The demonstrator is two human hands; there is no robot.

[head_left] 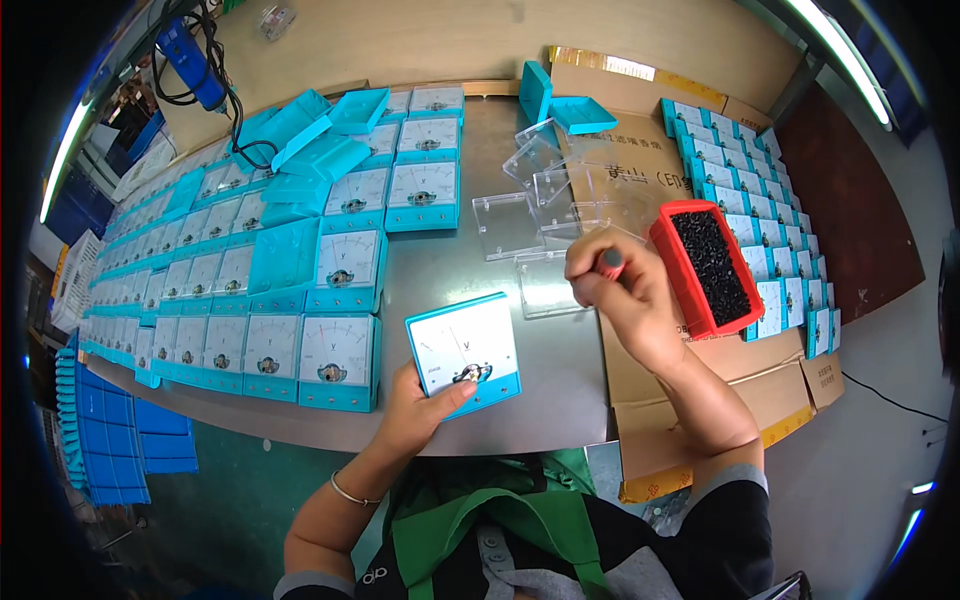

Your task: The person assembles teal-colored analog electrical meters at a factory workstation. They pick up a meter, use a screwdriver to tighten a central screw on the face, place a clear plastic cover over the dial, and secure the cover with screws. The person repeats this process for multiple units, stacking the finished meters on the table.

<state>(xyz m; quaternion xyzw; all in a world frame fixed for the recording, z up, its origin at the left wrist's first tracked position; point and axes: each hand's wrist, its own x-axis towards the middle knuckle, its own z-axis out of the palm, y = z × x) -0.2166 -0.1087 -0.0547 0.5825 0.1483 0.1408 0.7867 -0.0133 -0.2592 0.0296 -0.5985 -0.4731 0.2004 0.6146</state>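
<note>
Left hand point(408, 412) is holding a meter point(440, 352), right hand point(640, 300) a tool point(612, 260).
Over the metal table point(560, 385), the left thumb is pressing near the meter's exposed mechanism point(473, 372); a slip could bend its needle. The right fist is closing fully round the red-and-grey tool beside a red bin point(677, 270), hiding its working end; the meter is covering the left fingers.

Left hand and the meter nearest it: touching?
Touching: the head view shows the left hand holding the meter, with the thumb lying on its lower front.
</note>
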